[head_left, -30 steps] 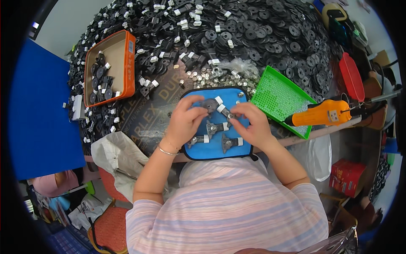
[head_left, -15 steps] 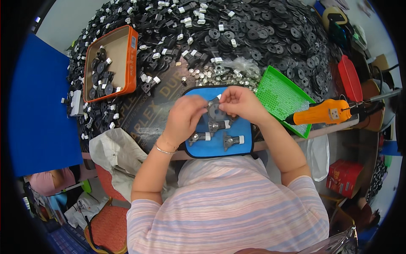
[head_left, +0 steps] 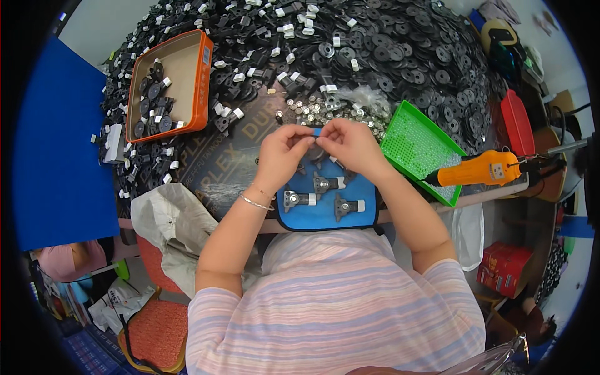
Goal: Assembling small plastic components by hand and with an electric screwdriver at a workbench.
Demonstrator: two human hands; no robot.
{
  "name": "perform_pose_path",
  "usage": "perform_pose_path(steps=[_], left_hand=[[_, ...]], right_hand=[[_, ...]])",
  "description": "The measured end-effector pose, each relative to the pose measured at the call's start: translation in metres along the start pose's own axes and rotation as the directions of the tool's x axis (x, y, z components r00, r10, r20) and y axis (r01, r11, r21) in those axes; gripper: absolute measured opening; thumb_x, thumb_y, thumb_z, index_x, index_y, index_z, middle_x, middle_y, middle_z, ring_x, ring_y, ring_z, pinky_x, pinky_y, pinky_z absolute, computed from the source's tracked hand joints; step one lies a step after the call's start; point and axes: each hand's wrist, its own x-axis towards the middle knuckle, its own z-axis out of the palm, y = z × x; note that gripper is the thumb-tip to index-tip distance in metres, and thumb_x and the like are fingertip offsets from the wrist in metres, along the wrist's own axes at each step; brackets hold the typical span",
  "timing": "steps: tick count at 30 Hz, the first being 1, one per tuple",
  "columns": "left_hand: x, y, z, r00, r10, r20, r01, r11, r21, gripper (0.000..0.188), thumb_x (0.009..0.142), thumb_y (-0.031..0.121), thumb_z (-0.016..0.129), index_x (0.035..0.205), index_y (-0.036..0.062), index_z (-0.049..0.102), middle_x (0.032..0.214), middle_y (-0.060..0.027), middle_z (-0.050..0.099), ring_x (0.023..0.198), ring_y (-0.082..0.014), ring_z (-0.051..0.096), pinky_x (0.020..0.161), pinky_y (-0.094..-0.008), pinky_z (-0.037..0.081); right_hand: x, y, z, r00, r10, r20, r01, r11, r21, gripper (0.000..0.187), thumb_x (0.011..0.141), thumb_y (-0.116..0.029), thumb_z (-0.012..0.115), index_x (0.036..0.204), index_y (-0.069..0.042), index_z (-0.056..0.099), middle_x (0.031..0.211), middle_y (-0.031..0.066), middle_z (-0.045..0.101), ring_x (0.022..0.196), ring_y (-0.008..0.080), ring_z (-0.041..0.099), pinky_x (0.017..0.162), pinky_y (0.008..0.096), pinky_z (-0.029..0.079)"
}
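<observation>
My left hand (head_left: pixel 281 156) and my right hand (head_left: pixel 353 149) meet above the far end of a blue mat (head_left: pixel 300 220). Thumb and fingers of each are pinched together, almost tip to tip. Whatever they grip is small and mostly hidden by the fingers. Just below the fingertips a dark disc-like part (head_left: pixel 317 157) shows partly on the mat. Nearer to me lie black parts with white ends: one in the middle (head_left: pixel 326 184), one at the left (head_left: pixel 299 199) and one at the right (head_left: pixel 347 207).
Beyond the mat are silvery round metal pieces (head_left: pixel 312 111) and a large heap of black discs (head_left: pixel 431 69). An orange tin (head_left: pixel 201 94) holding black parts stands left. At right, an orange electric screwdriver (head_left: pixel 478 170) overlaps a green tray (head_left: pixel 392 139). A red tray (head_left: pixel 517 122) lies farther right.
Both hands have drawn together and shifted slightly away from me, their fingertips now covering more of the disc-like part. The parts on the mat lie as before; the whole view has shifted slightly.
</observation>
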Motion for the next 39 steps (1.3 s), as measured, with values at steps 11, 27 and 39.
perform_pose_path(steps=[11,27,39], left_hand=[[-0.013,-0.008,-0.006,0.949,0.298,0.104,-0.263,0.568,0.779,0.054,0.059,0.032,0.084,0.104,0.0087,0.066,0.121,-0.0106,0.054,0.118,-0.0305,0.045,0.100,-0.0427,0.031],[-0.003,-0.014,0.008,0.964,0.248,0.102,-0.230,0.573,0.786,0.042,0.056,0.027,0.083,0.092,0.0102,0.067,0.116,-0.0106,0.055,0.119,-0.0296,0.043,0.100,-0.0455,0.027],[-0.020,-0.007,-0.005,0.948,0.315,0.042,-0.230,0.590,0.774,0.056,0.056,0.029,0.084,0.103,0.0086,0.063,0.122,-0.0120,0.052,0.120,-0.0296,0.043,0.101,-0.0448,0.025]], right_hand=[[0.016,0.021,-0.001,0.985,0.148,0.088,-0.111,0.936,-0.333,0.019,0.073,-0.021,0.071,0.080,-0.004,0.069,0.076,0.0106,0.067,0.071,0.0263,0.065,0.066,0.0356,0.051],[0.035,0.016,-0.021,0.982,-0.034,-0.185,-0.025,0.950,-0.310,0.017,0.077,-0.017,0.066,0.088,-0.004,0.067,0.078,0.0105,0.067,0.071,0.0249,0.065,0.065,0.0349,0.050],[0.086,0.055,-0.077,0.803,0.184,-0.566,-0.503,0.720,-0.479,0.032,0.076,-0.031,0.071,0.099,-0.009,0.066,0.103,0.0109,0.064,0.097,0.0297,0.061,0.081,0.0416,0.049]])
